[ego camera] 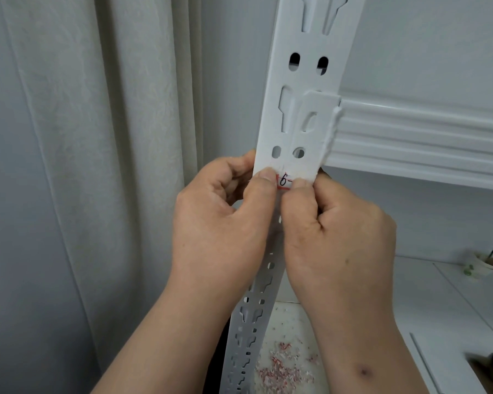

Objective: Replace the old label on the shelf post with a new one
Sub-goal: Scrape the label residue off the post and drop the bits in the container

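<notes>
A white perforated metal shelf post [302,81] runs from the top of the view down between my wrists. A small white label [284,182] with a red border and a handwritten "6-" sits on the post just under a pair of holes. My left hand [225,220] wraps the post's left edge, its thumb tip pressing on the label's left end. My right hand [336,237] holds the right edge, thumb pressing on the label's right end. Both thumbs hide most of the label.
A white ribbed shelf beam [421,137] joins the post at the right. A pale curtain [111,166] hangs at the left. Torn red-and-white paper scraps [282,368] lie on the floor below. A paper cup [480,265] stands at the far right.
</notes>
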The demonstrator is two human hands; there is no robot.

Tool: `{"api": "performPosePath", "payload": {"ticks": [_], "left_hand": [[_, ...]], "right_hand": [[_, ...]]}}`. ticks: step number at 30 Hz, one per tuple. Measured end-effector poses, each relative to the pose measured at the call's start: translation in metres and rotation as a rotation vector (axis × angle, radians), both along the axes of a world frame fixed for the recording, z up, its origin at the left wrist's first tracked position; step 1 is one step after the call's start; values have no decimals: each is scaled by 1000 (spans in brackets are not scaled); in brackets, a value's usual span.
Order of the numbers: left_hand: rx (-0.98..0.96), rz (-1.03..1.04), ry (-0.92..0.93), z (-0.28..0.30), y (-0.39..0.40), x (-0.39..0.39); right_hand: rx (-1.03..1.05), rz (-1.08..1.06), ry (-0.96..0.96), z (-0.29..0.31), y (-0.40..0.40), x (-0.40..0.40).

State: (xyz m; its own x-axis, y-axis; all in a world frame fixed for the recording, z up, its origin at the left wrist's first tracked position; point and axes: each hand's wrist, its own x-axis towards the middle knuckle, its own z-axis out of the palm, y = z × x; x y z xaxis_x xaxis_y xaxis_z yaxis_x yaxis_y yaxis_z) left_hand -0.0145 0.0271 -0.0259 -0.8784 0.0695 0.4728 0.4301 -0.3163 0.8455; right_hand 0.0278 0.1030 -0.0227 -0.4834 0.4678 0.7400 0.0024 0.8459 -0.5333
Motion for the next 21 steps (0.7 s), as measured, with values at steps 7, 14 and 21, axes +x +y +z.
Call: {"api": "performPosePath", "payload": {"ticks": [7, 14, 21], "left_hand": [[12, 7, -4, 0, 1, -1], [23, -1, -23, -1, 1, -1], [13, -10, -17, -2, 1, -2]], "right_hand": [[16, 25, -19, 0, 0, 1], [-91, 106, 24, 0, 0, 4], [-38, 7, 27, -1, -1, 0]]}}
